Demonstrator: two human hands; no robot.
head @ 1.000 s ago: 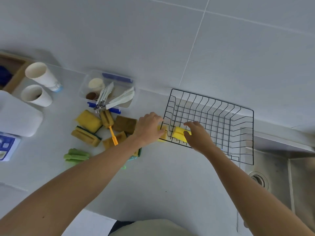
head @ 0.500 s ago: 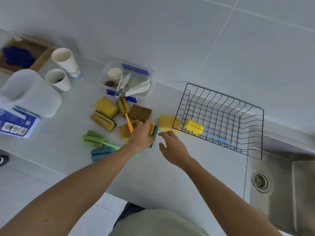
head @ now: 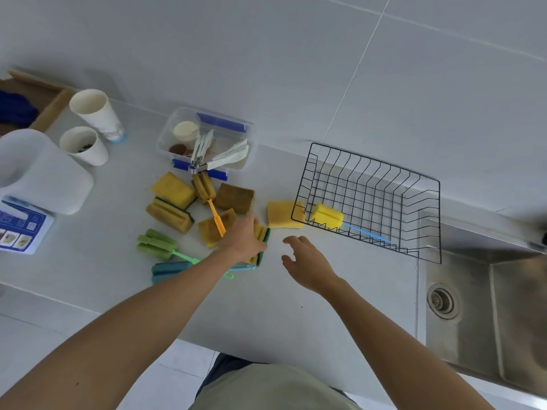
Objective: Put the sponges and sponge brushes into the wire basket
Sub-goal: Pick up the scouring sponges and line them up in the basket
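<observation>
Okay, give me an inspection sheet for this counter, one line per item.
Surface: pale counter, dry.
Job's things: one yellow sponge brush in the wire basket; yellow sponge outside against its rim; other sponges and brushes loose at left.
Clutter: two paper cups, clear tub, white jug.
Hands: left hand on a yellow-green sponge; right hand open, empty.
Cables: nothing seen.
Surroundings: steel sink at right, tiled wall.
</observation>
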